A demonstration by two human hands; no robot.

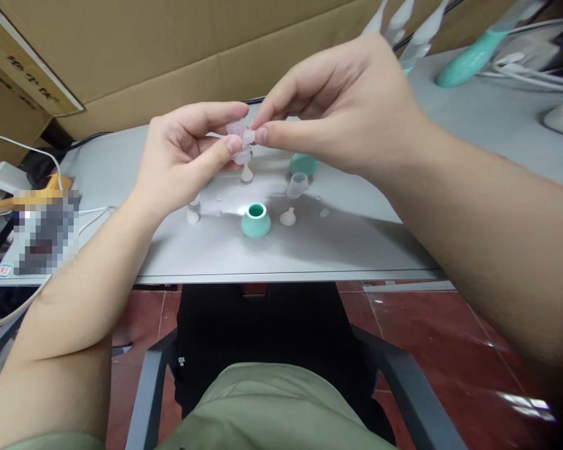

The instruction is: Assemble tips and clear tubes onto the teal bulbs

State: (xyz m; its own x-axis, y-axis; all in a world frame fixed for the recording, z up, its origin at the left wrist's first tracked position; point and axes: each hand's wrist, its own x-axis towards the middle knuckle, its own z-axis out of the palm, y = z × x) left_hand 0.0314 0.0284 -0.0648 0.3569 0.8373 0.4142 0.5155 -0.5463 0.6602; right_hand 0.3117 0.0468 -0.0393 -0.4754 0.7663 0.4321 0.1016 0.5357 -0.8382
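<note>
Because the grey table (206, 256) is the work surface, locations are referenced to the open teal bulb (256, 223), which stands upright – mouth up, probably for stability. Behind and right of the bulb is the right hand (342, 109), thumb and index finger closed in a pinch. Behind and left is the left hand (181, 147), thumb and fingers gripping the translucent tube (236, 128), apparently to steady it. Behind and right of the bulb rests the clear cup (298, 185); just right, the white cone (288, 217) rests wide end down. Behind the bulb, the right fingertips hold the fitting (249, 136) beside the tube – likely for fine control; whether the parts are joined cannot be determined.
</note>
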